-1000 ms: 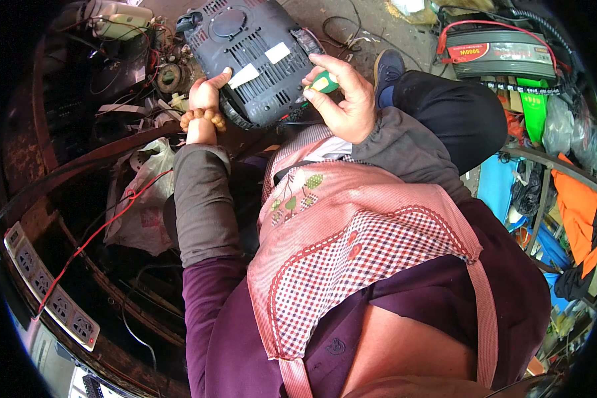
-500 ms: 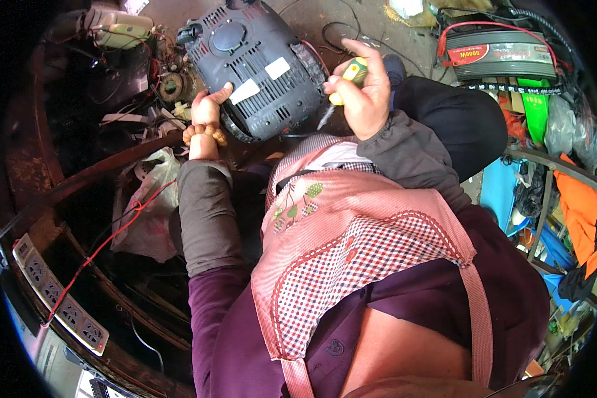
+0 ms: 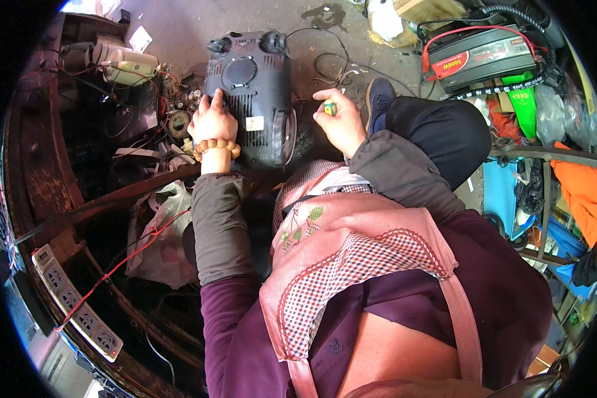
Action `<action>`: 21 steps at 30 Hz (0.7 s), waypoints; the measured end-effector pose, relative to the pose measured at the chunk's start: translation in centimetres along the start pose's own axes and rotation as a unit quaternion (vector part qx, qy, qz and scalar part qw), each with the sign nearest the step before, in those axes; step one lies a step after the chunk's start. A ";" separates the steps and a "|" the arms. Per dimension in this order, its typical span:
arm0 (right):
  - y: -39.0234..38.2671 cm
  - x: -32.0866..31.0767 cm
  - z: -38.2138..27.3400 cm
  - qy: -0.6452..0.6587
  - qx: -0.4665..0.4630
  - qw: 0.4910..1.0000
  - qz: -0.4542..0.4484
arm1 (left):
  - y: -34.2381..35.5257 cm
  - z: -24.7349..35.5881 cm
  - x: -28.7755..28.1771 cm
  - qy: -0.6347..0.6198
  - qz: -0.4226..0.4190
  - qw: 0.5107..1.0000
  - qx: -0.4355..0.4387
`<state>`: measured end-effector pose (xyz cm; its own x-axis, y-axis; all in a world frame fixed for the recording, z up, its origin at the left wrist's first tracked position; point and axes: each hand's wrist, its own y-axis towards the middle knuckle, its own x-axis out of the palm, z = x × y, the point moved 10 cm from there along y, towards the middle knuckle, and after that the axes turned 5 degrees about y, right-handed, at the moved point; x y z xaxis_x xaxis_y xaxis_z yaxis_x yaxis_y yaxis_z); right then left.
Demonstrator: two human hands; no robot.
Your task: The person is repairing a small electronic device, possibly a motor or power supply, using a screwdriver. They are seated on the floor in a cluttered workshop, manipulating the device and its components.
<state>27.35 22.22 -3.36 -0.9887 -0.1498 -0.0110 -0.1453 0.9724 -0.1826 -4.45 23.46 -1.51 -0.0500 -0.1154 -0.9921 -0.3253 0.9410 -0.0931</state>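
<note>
A dark grey appliance [image 3: 269, 109] with slotted vents, a round cap and a small white label stands tilted in front of me. My left hand [image 3: 213, 125], with a beaded bracelet at the wrist, rests on its left side, fingers spread against the casing. Just right of the appliance, my right hand [image 3: 344, 123] is closed round a screwdriver [image 3: 330, 108]. Only the end of its green and yellow handle shows; the shaft is hidden. The screwdriver hand is apart from the casing.
A dark cable [image 3: 341, 56] curls across the floor beyond the appliance. Loose parts [image 3: 178, 124] and a beige device [image 3: 130, 68] lie left. A power strip [image 3: 77, 302] runs along the lower left. At the right are a finned power inverter [image 3: 479, 58] and orange cloth [image 3: 577, 189].
The appliance has turned more upright. My left hand has shifted from its lower edge onto its side. My right hand has moved lower, and the screwdriver's shaft has gone out of sight.
</note>
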 end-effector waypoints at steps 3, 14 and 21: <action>-0.1 0.2 -0.1 -0.002 -0.009 1.000 -0.005 | -0.1 1.3 -0.1 0.002 0.017 0.999 0.032; -0.2 -0.3 -1.8 -0.121 -0.049 0.991 0.017 | -3.4 9.6 -4.1 0.039 -0.004 0.993 0.107; -0.2 -2.3 -2.2 -0.233 -0.093 0.964 0.087 | 0.0 8.8 -1.5 -0.021 0.055 0.985 0.162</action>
<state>29.57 22.71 -1.17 -0.8810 -0.0025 -0.4732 -0.0251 0.9988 0.0414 3.96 26.43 -0.81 -0.0277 -0.0003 -0.9996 -0.0008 1.0000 -0.0003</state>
